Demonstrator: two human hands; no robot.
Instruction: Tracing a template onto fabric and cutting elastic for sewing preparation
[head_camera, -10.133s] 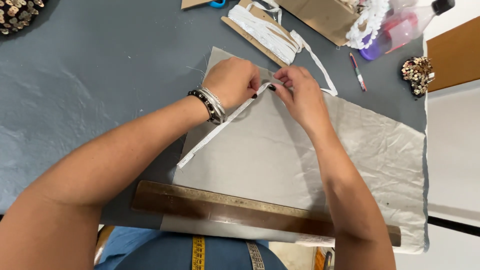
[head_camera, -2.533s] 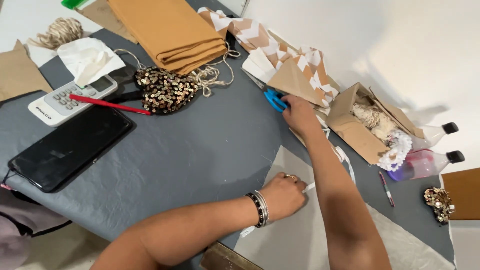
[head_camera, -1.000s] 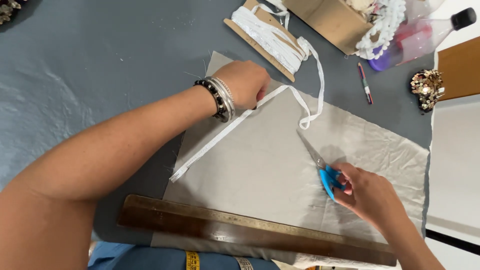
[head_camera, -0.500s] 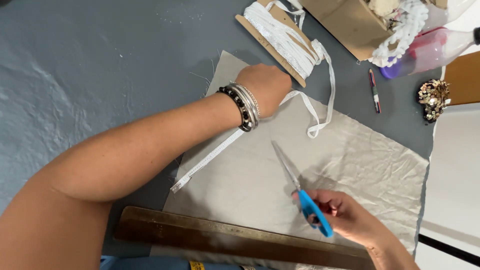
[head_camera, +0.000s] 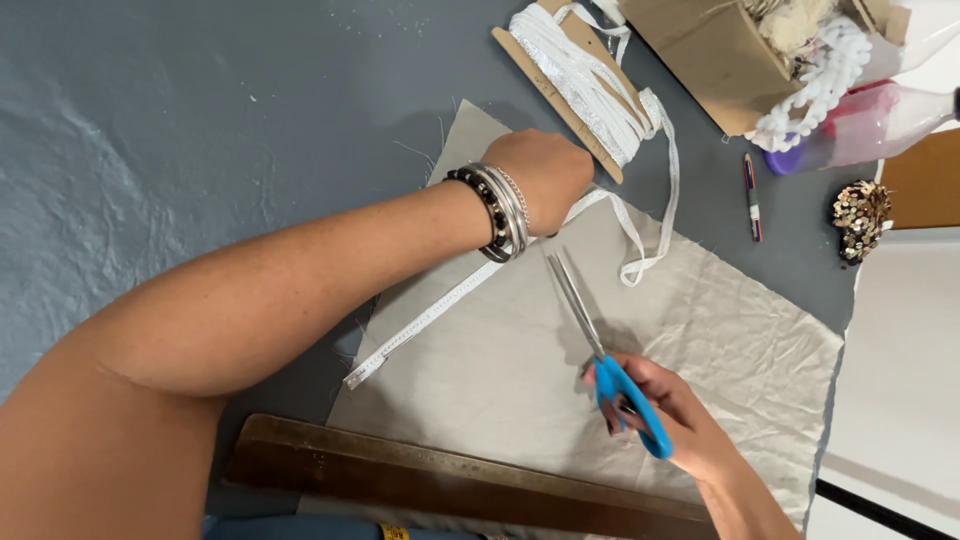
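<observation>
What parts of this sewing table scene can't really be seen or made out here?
- White trim: the stretch under the left hand is covered by that hand.
- Scissors: the blue handles are partly wrapped by the right hand.
- Wooden ruler: its right end runs behind the right forearm.
- Cardboard box: cut off by the top edge.
- Pen: too small to read detail.

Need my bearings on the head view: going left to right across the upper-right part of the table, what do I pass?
Left hand pressing the white trim → card wound with trim → cardboard box → pen → sequin cluster.
</observation>
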